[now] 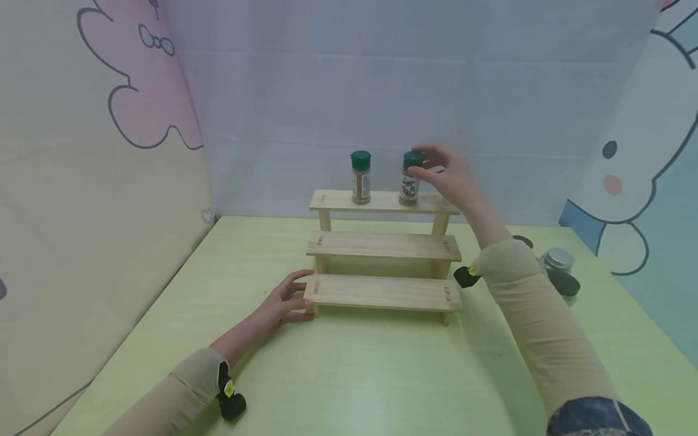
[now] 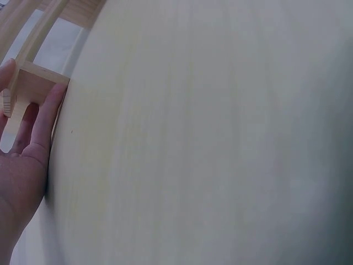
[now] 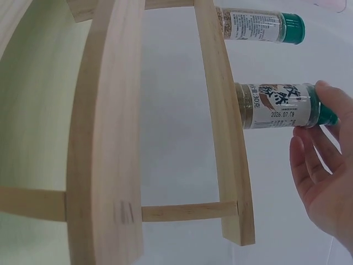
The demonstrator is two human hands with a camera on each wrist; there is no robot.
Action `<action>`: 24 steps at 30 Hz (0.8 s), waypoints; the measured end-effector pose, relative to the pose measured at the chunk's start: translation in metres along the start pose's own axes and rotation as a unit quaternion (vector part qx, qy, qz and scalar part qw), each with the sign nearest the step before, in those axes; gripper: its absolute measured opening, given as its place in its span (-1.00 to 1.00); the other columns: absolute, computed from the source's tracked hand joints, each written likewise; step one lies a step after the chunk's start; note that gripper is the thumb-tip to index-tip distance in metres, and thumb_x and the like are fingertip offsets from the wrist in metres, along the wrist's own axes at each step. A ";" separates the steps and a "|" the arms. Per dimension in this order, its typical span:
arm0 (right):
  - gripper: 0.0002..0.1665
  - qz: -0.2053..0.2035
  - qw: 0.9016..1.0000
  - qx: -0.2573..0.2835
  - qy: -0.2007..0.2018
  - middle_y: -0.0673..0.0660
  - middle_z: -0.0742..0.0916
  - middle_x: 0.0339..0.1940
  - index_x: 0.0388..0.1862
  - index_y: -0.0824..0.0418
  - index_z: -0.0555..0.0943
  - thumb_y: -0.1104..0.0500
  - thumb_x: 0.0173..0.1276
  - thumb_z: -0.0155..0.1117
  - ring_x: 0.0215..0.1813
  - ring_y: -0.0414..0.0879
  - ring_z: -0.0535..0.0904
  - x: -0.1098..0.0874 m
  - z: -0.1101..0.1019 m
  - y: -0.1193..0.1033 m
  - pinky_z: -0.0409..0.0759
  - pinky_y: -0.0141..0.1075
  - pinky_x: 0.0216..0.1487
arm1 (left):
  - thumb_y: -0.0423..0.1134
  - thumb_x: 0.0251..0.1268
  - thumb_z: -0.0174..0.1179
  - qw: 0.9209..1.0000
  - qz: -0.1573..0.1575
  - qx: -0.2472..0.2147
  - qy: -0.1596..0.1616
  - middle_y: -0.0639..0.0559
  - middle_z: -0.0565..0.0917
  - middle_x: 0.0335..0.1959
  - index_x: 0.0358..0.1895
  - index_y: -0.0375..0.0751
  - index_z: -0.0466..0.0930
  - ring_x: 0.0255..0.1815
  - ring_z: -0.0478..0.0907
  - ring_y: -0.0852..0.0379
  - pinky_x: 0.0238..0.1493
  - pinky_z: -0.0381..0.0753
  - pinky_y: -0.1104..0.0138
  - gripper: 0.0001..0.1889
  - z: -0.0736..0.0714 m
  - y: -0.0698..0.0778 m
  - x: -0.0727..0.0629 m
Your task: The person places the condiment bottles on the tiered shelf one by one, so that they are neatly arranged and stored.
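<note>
A three-tier wooden rack [image 1: 382,245] stands on the table. On its top tier, my right hand [image 1: 447,175] holds a spice jar [image 1: 409,188] by its green cap, thumb on one side and fingers on the other. The jar is upright, its base at the shelf; in the right wrist view its printed label [image 3: 281,105] shows. Left of it stands a second green-capped spice jar [image 1: 361,181]. At the left end of the bottom tier, my left hand [image 1: 280,306] grips the rack, its fingers spread around the board's end and leg [image 2: 41,83].
Right of the rack, partly hidden by my right sleeve, are a jar with a silver lid [image 1: 560,259] and a dark-lidded jar [image 1: 564,282]. Another dark lid [image 1: 523,241] shows behind the forearm. A pale cloth [image 1: 262,109] hangs behind the table [image 1: 349,375].
</note>
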State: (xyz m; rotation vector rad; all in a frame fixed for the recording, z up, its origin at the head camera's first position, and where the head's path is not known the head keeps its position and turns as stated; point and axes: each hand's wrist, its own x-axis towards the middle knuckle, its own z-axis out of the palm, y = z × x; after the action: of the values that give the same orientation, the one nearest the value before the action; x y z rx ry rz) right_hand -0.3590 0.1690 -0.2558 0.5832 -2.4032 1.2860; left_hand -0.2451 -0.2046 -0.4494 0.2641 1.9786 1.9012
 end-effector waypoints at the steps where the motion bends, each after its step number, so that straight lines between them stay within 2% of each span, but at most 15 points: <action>1: -0.42 0.001 1.000 -0.004 0.003 0.20 0.73 0.08 0.30 0.02 0.53 -0.04 0.32 0.38 0.01 -0.09 0.62 0.000 0.000 -0.001 0.56 -0.14 0.14 | -0.27 0.39 0.18 1.000 0.000 -0.002 0.000 -0.25 0.24 0.43 0.51 0.15 0.08 0.24 0.49 -0.07 0.15 0.68 0.03 -0.29 0.000 0.000 0.000; 5: -0.39 0.002 1.000 -0.010 0.014 0.22 0.73 0.06 0.30 0.05 0.52 -0.05 0.31 0.39 0.01 -0.04 0.61 -0.002 0.001 -0.004 0.54 -0.06 0.19 | -0.30 0.38 0.18 1.000 0.002 -0.007 0.001 -0.25 0.25 0.42 0.51 0.15 0.08 0.22 0.50 -0.04 0.13 0.69 0.02 -0.29 0.000 0.000 0.000; 12: -0.41 0.007 1.000 -0.004 0.026 0.22 0.74 0.04 0.27 0.05 0.55 -0.03 0.28 0.42 -0.04 -0.12 0.61 -0.002 0.003 -0.004 0.52 -0.05 0.23 | -0.31 0.37 0.19 1.000 0.006 -0.006 -0.002 -0.26 0.26 0.41 0.51 0.14 0.08 0.22 0.51 -0.03 0.14 0.68 0.02 -0.28 0.000 -0.001 -0.001; 16: -0.44 0.011 1.000 0.003 0.029 0.24 0.74 0.05 0.24 0.06 0.57 0.00 0.28 0.42 -0.05 -0.11 0.61 -0.001 0.004 -0.004 0.50 -0.04 0.26 | -0.30 0.37 0.19 1.000 0.006 -0.002 0.000 -0.26 0.26 0.41 0.50 0.14 0.09 0.22 0.51 -0.03 0.14 0.69 0.02 -0.28 0.000 -0.002 0.000; 20: -0.42 0.009 1.000 0.000 0.023 0.24 0.73 0.08 0.27 0.06 0.54 0.03 0.28 0.42 -0.02 -0.04 0.62 -0.002 0.003 -0.004 0.49 -0.01 0.28 | -0.29 0.37 0.20 1.000 0.005 0.003 0.001 -0.26 0.26 0.42 0.50 0.15 0.09 0.24 0.50 -0.05 0.14 0.69 0.03 -0.28 0.000 -0.003 0.000; 24: -0.29 0.004 1.000 -0.020 0.001 0.26 0.70 0.15 0.39 0.03 0.44 0.05 0.26 0.44 0.07 0.07 0.63 -0.003 0.000 -0.004 0.46 0.06 0.32 | -0.30 0.37 0.19 1.000 0.008 0.002 0.001 -0.26 0.25 0.42 0.51 0.14 0.08 0.24 0.49 -0.04 0.14 0.69 0.03 -0.28 0.000 -0.003 0.000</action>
State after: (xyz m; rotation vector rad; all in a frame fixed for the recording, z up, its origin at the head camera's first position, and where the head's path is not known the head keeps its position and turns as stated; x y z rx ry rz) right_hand -0.3546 0.1673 -0.2539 0.5605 -2.4269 1.2377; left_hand -0.2445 -0.2053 -0.4521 0.2808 1.9865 1.9084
